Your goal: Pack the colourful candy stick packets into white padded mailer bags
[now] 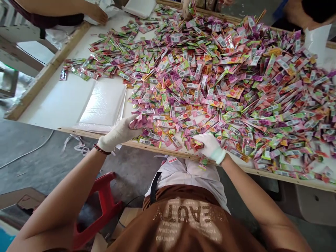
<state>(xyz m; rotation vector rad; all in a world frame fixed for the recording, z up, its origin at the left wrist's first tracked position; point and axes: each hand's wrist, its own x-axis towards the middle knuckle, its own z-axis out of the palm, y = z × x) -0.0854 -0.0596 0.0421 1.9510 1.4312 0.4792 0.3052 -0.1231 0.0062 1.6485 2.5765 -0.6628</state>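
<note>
A wide heap of stick sachets (199, 80) in pink, purple, green and orange, many with barcodes, covers most of the white table. My left hand (118, 134), in a white glove, is closed around a few pink and purple sachets at the heap's near left edge. Also gloved, my right hand (208, 145) closes on several sachets near the table's front edge; its fingertips are partly hidden among them. One green and pink sachet (203, 162) hangs below the right hand, over my lap. Beside my left hand lies a stack of clear plastic bags (103, 101).
A wooden rim (47, 71) borders the table. Another person's arm (65, 12) reaches over the far left corner, and a gloved hand (187, 10) handles sachets at the far side. A red stool (105, 196) stands on the floor to my left.
</note>
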